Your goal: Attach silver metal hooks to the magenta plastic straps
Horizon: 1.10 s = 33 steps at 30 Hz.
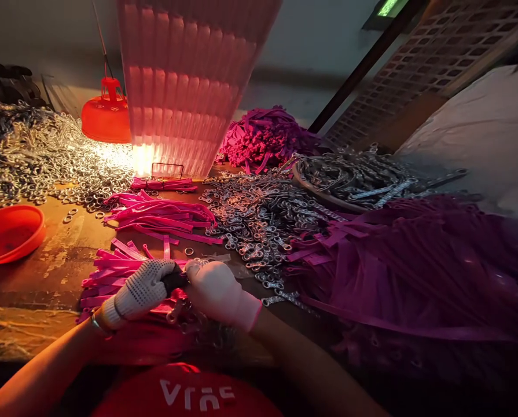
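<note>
My left hand (148, 286), in a light glove with dark dots, is closed with its fingers pinched together. Right beside it, my right hand (217, 289) is curled shut in a plain white glove. A small dark patch shows between the two hands, and what they grip there is hidden. Under and behind my left hand lies a fanned bunch of pink straps (106, 272). Metal fittings with ring-shaped ends (176, 313) show just below the hands. A single metal ring (189, 251) rests on the table beyond them.
Loose metal rings (59, 150) are heaped at left under a red lamp (106, 119), near a red bowl (11, 234). A translucent ribbed panel (184, 87) stands behind. Metal fittings (259, 214), chains (358, 174) and purple straps (397, 260) cover the right side.
</note>
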Tool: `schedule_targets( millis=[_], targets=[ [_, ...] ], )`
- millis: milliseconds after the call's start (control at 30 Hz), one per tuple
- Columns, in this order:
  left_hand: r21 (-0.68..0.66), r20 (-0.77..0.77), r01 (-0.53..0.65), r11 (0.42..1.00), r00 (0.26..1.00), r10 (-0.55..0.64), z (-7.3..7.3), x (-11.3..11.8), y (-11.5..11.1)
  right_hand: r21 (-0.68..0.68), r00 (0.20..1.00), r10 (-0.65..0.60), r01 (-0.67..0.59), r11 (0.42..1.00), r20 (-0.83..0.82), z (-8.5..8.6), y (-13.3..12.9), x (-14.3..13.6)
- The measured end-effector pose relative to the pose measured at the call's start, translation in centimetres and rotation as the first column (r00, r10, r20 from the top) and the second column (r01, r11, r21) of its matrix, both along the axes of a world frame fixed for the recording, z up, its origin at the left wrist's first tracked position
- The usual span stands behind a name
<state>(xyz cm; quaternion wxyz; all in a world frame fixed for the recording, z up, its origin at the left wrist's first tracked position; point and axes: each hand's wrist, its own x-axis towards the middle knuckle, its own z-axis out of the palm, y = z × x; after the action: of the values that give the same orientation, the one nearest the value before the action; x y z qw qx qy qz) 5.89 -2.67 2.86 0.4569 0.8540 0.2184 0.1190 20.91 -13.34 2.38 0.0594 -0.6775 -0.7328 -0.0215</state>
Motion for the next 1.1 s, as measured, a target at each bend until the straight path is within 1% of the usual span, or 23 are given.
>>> schedule_targets(
  millis=[100,133,200,267,300,333,367,400,433,467,500,533,567,600,633,667,700,800,833,900,967,1033,1100],
  targets=[
    [0.062,-0.018,0.047,0.997,0.999,-0.046,1.6,-1.2,1.6,0.019,0.999,-0.029,0.03,0.999,-0.046,0.8,-0.5,-0.1],
    [0.068,-0.024,0.034,0.997,0.999,-0.032,2.1,-1.8,2.4,0.02,0.996,-0.055,0.057,0.998,-0.073,1.2,-0.8,0.1],
    [0.057,-0.024,-0.047,0.997,0.999,0.049,2.7,-3.1,3.9,0.0,0.982,-0.072,0.073,0.997,-0.175,1.6,-1.6,1.1],
    [-0.023,-0.012,-0.169,0.985,0.986,0.169,2.7,-4.0,5.0,-0.022,0.943,-0.048,0.044,0.999,-0.329,1.5,-2.0,3.2],
    [-0.114,-0.007,-0.233,0.966,0.972,0.234,2.4,-4.3,5.2,-0.03,0.919,-0.06,0.052,0.998,-0.39,1.0,-1.8,4.6],
    [-0.244,-0.004,-0.295,0.924,0.953,0.303,1.9,-4.3,5.1,-0.044,0.901,-0.107,0.098,0.994,-0.42,0.3,-1.5,6.1],
    [-0.402,-0.006,-0.345,0.849,0.928,0.374,1.3,-4.1,4.8,-0.064,0.892,-0.214,0.206,0.976,-0.397,-0.6,-0.9,7.6],
    [-0.565,-0.023,-0.379,0.733,0.895,0.445,0.7,-3.7,4.3,-0.093,0.877,-0.36,0.35,0.932,-0.318,-1.8,-0.1,9.0],
    [-0.712,-0.051,-0.387,0.587,0.861,0.505,0.2,-3.2,3.8,-0.107,0.835,-0.513,0.502,0.859,-0.199,-3.0,0.8,10.2],
    [-0.82,-0.078,-0.37,0.437,0.829,0.554,-0.4,-2.5,3.2,-0.103,0.784,-0.612,0.604,0.79,-0.099,-4.3,1.8,11.1],
    [-0.891,-0.102,-0.336,0.307,0.805,0.585,-0.8,-1.9,2.8,-0.092,0.744,-0.667,0.662,0.744,-0.036,-5.4,2.7,11.8],
    [-0.935,-0.117,-0.293,0.203,0.79,0.601,-1.0,-1.2,2.4,-0.078,0.717,-0.697,0.695,0.715,0.004,-6.5,3.5,12.2],
    [-0.96,-0.121,-0.248,0.13,0.785,0.607,-1.2,-0.7,2.1,-0.067,0.708,-0.706,0.705,0.706,0.016,-7.4,4.1,12.4],
    [-0.975,-0.11,-0.204,0.088,0.789,0.605,-1.2,-0.4,1.8,-0.058,0.706,-0.708,0.708,0.704,0.014,-8.1,4.5,12.4],
    [-0.984,-0.087,-0.163,0.075,0.797,0.597,-1.2,-0.2,1.7,-0.048,0.702,-0.712,0.712,0.7,0.012,-8.6,4.8,12.4],
    [-0.989,-0.055,-0.126,0.082,0.81,0.584,-1.2,-0.2,1.5,-0.038,0.696,-0.718,0.717,0.696,0.006,-9.0,4.9,12.4],
    [-0.99,-0.011,-0.089,0.111,0.826,0.564,-1.2,-0.4,1.4,-0.03,0.692,-0.722,0.722,0.691,-0.004,-9.3,4.9,12.5],
    [-0.965,0.142,0.012,0.262,0.863,0.485,-1.3,-1.3,1.0,-0.005,0.685,-0.726,0.727,0.686,-0.061,-9.7,4.7,12.9],
    [-0.953,0.175,0.032,0.3,0.869,0.462,-1.4,-1.6,0.9,0.011,0.684,-0.724,0.727,0.686,-0.091,-9.6,4.5,13.0],
    [-0.935,0.191,0.029,0.353,0.88,0.434,-1.5,-2.0,0.7,0.05,0.69,-0.704,0.719,0.693,-0.168,-9.2,4.1,13.0],
    [-0.921,0.187,0.005,0.389,0.883,0.431,-1.5,-2.0,0.5,0.085,0.714,-0.656,0.69,0.719,-0.246,-8.3,3.4,12.2],
    [-0.911,0.212,0.016,0.413,0.875,0.435,-1.3,-1.8,0.2,0.118,0.767,-0.526,0.6,0.792,-0.368,-6.9,2.6,10.3],
    [-0.911,0.239,0.048,0.409,0.871,0.43,-1.0,-1.6,-0.2,0.187,0.791,-0.279,0.439,0.879,-0.544,-4.9,1.6,7.7]
  ],
)
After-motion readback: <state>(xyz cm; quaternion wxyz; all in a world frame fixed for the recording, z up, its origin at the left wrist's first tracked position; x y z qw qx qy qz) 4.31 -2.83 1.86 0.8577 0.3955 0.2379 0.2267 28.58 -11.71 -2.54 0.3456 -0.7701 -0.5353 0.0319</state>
